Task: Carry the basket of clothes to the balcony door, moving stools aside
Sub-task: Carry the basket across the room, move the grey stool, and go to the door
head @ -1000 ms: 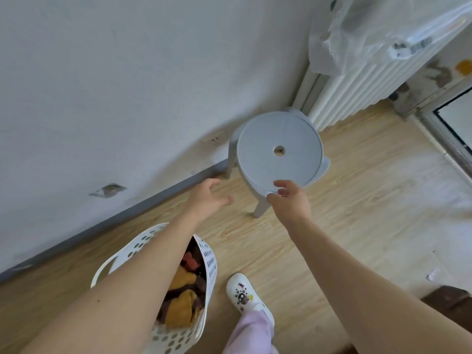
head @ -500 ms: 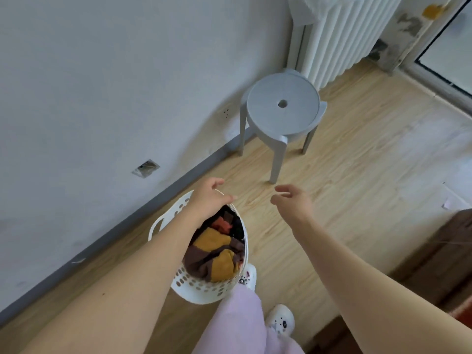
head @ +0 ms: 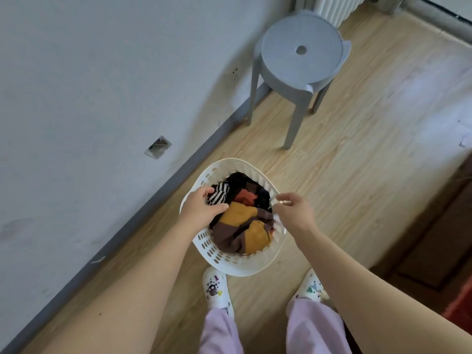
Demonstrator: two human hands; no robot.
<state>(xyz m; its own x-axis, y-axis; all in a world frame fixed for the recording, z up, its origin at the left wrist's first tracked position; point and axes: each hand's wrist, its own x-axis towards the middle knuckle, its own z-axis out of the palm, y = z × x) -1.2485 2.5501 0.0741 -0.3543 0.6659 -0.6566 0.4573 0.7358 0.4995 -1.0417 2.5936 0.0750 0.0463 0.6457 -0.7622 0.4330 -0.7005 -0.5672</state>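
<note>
Wood floor (head: 357, 149): grey stool (head: 301, 54) beyond basket (head: 229, 264), near wall (head: 102, 72).

A laundry basket (head: 231, 261) sits on the floor (head: 357, 154) just in front of two feet, with clothes (head: 242, 221) inside. A left hand (head: 201, 208) is at its left rim, a right hand (head: 293, 213) at its right rim. A stool (head: 301, 54) stands farther off, beside the wall (head: 102, 72) on the left.
</note>
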